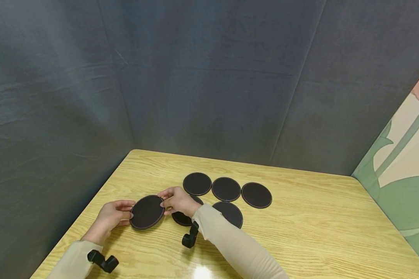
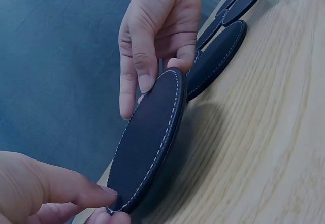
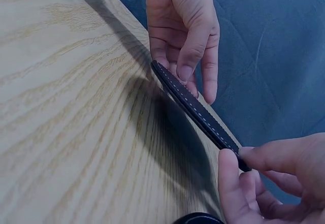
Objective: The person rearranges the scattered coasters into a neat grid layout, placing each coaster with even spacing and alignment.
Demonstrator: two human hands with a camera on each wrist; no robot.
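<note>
Between my two hands a round black coaster with pale edge stitching is held up over the table. My left hand pinches its left edge, thumb on top and fingers below. At the opposite edge, my right hand pinches it the same way. In the right wrist view the held coaster appears nearly edge-on, its shadow on the wood beneath. Another coaster lies on the table partly hidden under my right hand, and one more is beside it, partly covered by my right sleeve.
Behind these, a row of three matching coasters, left, middle and right, lies on the light wooden table. A dark grey curtain hangs behind and to the left. At the right is a floral-patterned panel.
</note>
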